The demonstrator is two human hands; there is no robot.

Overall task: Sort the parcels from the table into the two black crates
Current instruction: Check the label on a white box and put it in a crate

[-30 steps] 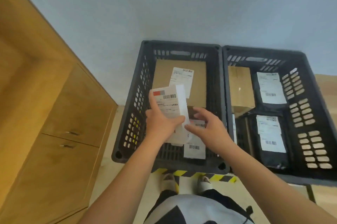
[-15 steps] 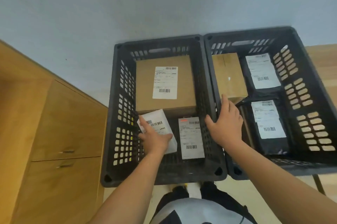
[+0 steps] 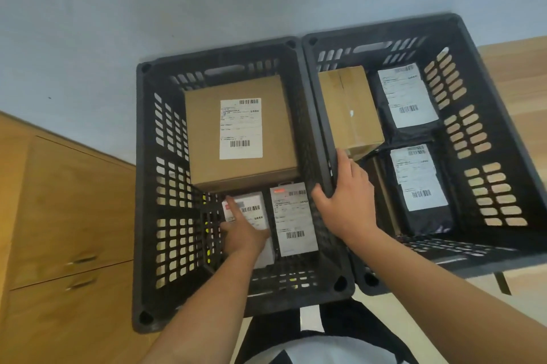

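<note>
Two black crates are sitting side by side below you, the left crate (image 3: 148, 186) surrounding your left hand (image 3: 242, 230) and the right crate (image 3: 473, 132) opening just past your right hand (image 3: 346, 200). Ahead of your left fingertips the large cardboard box (image 3: 207, 132) is lying label-up. Ahead of your right fingertips a smaller cardboard box (image 3: 346, 103) is leaning beside two black mailers (image 3: 420, 186).

What is changing is the white parcel (image 3: 254, 209). A second ago you were holding it up over the crate with both hands. Now it is lying on the crate floor under your left hand, just beside another labelled parcel (image 3: 293, 218) on the thumb side. Your left hand is covering it, and whether the fingers are still pinching its edge or only pressing cannot be told. Your right hand is off it and is curling over the shared rim (image 3: 307, 103) between the crates.

By my reading this parcel is now sorted, and letting go and going back for the next one is what is remaining.
</note>
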